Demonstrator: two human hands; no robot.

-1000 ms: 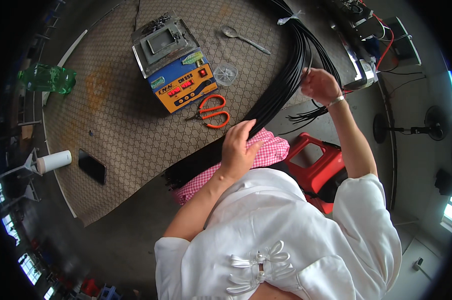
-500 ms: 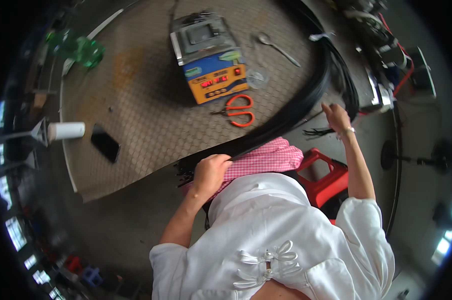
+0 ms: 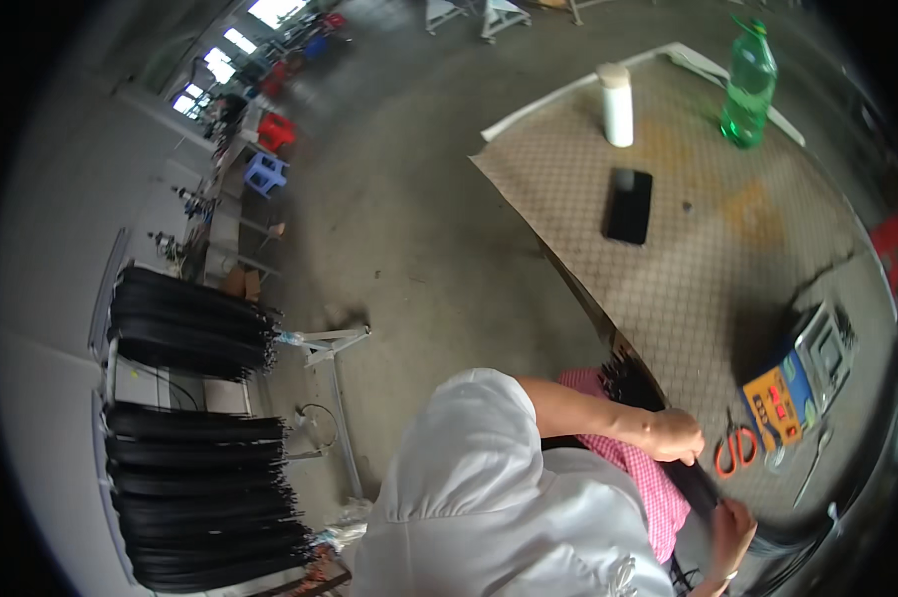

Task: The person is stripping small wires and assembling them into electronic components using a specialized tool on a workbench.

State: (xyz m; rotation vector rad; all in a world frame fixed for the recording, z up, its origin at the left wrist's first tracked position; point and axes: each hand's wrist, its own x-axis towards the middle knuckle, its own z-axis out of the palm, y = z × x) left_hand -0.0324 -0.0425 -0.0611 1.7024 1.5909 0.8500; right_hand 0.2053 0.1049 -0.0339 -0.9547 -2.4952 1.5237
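A long bundle of black cables (image 3: 692,485) lies along the near edge of the table, over a pink checked cloth (image 3: 658,507) on my lap. Its loose cut ends (image 3: 623,380) fan out beside my left forearm. My left hand (image 3: 674,436) is closed just above the bundle; whatever its fingers pinch is hidden. Lower down, my right hand (image 3: 733,532) has its fingers curled around the bundle's side, slightly blurred. Orange-handled scissors (image 3: 735,452) lie on the table close to both hands. Beyond them stands an orange and blue box with a lit display (image 3: 775,408).
On the patterned table (image 3: 668,298) are a black phone (image 3: 629,207), a white cylinder (image 3: 617,107), a green bottle (image 3: 749,88) and a spoon (image 3: 815,466). A rack at left bears several black cable bundles (image 3: 200,488). Farther off are red (image 3: 276,131) and blue stools (image 3: 266,174).
My view has swung left, bringing the rack and floor into sight. My right hand has come from the far side of the bundle to near my left hand.
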